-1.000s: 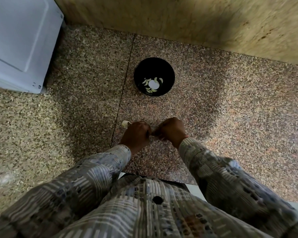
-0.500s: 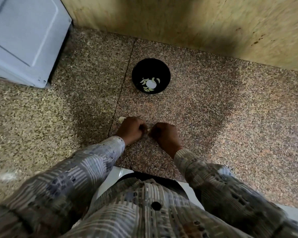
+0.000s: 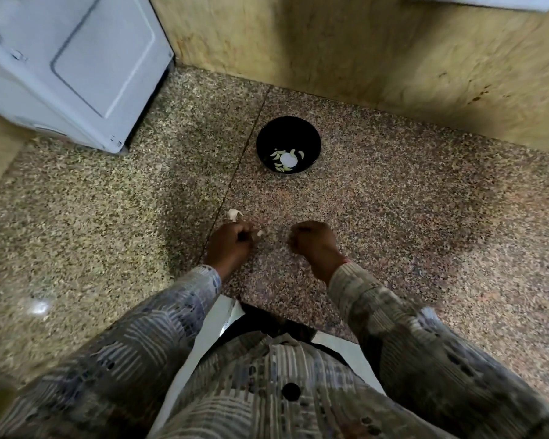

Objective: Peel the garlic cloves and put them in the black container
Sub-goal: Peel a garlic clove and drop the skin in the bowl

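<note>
Several peeled garlic cloves [image 3: 282,167] lie at the bottom of the black container [image 3: 286,131], a round bowl standing toward the far edge of the speckled stone tabletop [image 3: 425,217], just right of a seam [image 3: 235,175] in the stone. Nearer the front edge, and well apart from the bowl, an unpeeled garlic piece [image 3: 234,213] rests on the tabletop beside the same seam. The left hand [image 3: 230,247] hovers just in front of this piece; its fingers are curled under and pinch a small pale clove [image 3: 260,233], which projects from their tips toward the right. The right hand [image 3: 314,245] is held near the left but apart from it, fingers curled into the palm; whether they enclose anything cannot be told. Both forearms are covered by patterned sleeves [image 3: 178,312] that enter from the front edge. A white appliance [image 3: 76,58] occupies the far left corner, and a yellowish wall [image 3: 362,52] rises along the far edge.
</note>
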### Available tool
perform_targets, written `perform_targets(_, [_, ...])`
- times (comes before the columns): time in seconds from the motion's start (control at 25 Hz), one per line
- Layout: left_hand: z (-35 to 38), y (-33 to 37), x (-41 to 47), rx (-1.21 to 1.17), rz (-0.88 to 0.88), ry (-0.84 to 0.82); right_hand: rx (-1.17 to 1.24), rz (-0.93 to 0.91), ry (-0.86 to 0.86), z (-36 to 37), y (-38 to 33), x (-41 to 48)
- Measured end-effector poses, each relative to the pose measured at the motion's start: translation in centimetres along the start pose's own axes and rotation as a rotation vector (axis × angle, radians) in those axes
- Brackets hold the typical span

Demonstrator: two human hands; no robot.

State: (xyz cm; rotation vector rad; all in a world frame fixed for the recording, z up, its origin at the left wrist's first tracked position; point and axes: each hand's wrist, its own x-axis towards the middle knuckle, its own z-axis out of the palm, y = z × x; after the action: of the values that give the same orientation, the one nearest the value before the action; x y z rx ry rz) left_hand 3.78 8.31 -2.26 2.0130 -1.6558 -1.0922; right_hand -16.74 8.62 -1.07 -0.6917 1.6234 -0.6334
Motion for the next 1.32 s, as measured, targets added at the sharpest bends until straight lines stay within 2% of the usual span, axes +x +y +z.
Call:
perform_targets(0.12, [0.6, 1.4, -2.2, 0.133, 0.233, -0.04, 0.053, -0.044, -0.208, -0.2, -0.5, -1.9])
perform_targets(0.2, [1.1, 2.4, -3.2, 0.161, 0.348, -0.023, -0.011, -0.068, -0.217, -0.4, -0.9, -3.0])
perform_targets(0.24, [1.3, 2.9, -3.6, 0.111, 0.314, -0.006, -0.007, -0.069, -0.189, -0.7, -1.0, -3.3])
perform_targets(0.28, [1.5, 3.8, -4.1, -0.048, 0.193, -0.005, 0.02, -0.075, -0.17, -0.9, -1.3, -3.7])
perform_targets(0.32, [1.5, 4.9, -4.5, -0.312, 0.007, -0.025, 0.016, -0.119, -0.156, -1.2, -1.7, -4.1])
perform_targets(0.4, [1.1, 6.7, -5.1, -0.876, -0.347, -0.147, -0.14, -0.335, -0.114, -1.6, -2.1, -4.6])
perform_targets(0.44, [0.7, 7.5, -5.4, -1.082, -0.466, -0.228, -0.266, -0.483, -0.087, -1.8, -2.4, -4.8])
perform_targets(0.52, [0.1, 8.4, -5.4, -1.279, -0.603, -0.295, -0.455, -0.697, -0.046, -2.0, -3.0, -5.2])
perform_targets(0.56, [-0.1, 8.6, -5.5, -1.215, -0.553, -0.255, -0.441, -0.681, -0.055, -1.9, -3.2, -5.4])
perform_targets(0.6, [-0.1, 8.7, -5.7, -1.005, -0.389, -0.151, -0.298, -0.538, -0.089, -1.9, -3.9, -5.8])
perform_targets(0.68, [-0.3, 8.3, -5.8, -0.305, 0.148, 0.156, 0.213, -0.019, -0.236, -1.7, -5.6, -6.7])
perform_targets(0.72, [-0.8, 8.4, -5.9, -0.052, 0.414, 0.255, 0.442, 0.185, -0.291, -1.7, -6.3, -7.2])
perform_targets(0.76, [-1.3, 8.6, -5.8, 0.079, 0.585, 0.3, 0.54, 0.258, -0.302, -1.8, -6.6, -7.3])
perform_targets(0.8, [-1.5, 8.9, -5.7, 0.102, 0.644, 0.313, 0.54, 0.227, -0.293, -1.7, -6.8, -7.6])
perform_targets(0.84, [-1.7, 9.8, -5.9, 0.006, 0.561, 0.298, 0.451, 0.078, -0.262, -1.8, -7.0, -7.9])
perform_targets(0.88, [-2.2, 10.8, -6.0, -0.23, 0.325, 0.227, 0.291, -0.154, -0.188, -2.0, -6.8, -8.4])
perform_targets(0.96, [-3.4, 13.6, -6.7, -0.81, -0.244, -0.111, -0.069, -0.613, -0.063, -3.5, -6.8, -9.5])
perform_targets(1.0, [-4.0, 14.2, -6.8, -1.005, -0.439, -0.261, -0.152, -0.72, -0.047, -3.9, -6.8, -9.5])
perform_targets(1.04, [-4.4, 14.6, -6.8, -1.117, -0.523, -0.334, -0.145, -0.741, -0.046, -4.2, -7.2, -9.4])
perform_targets(1.08, [-4.6, 14.8, -6.9, -1.167, -0.52, -0.34, -0.078, -0.712, -0.06, -4.5, -7.7, -9.5])
perform_targets(1.16, [-4.3, 15.5, -7.4, -1.063, -0.311, -0.181, 0.154, -0.54, -0.157, -5.0, -8.6, -9.9])
perform_targets(1.32, [-4.2, 16.3, -8.4, -0.283, 0.447, 0.386, 0.486, -0.271, -0.313, -5.5, -11.1, -11.4])
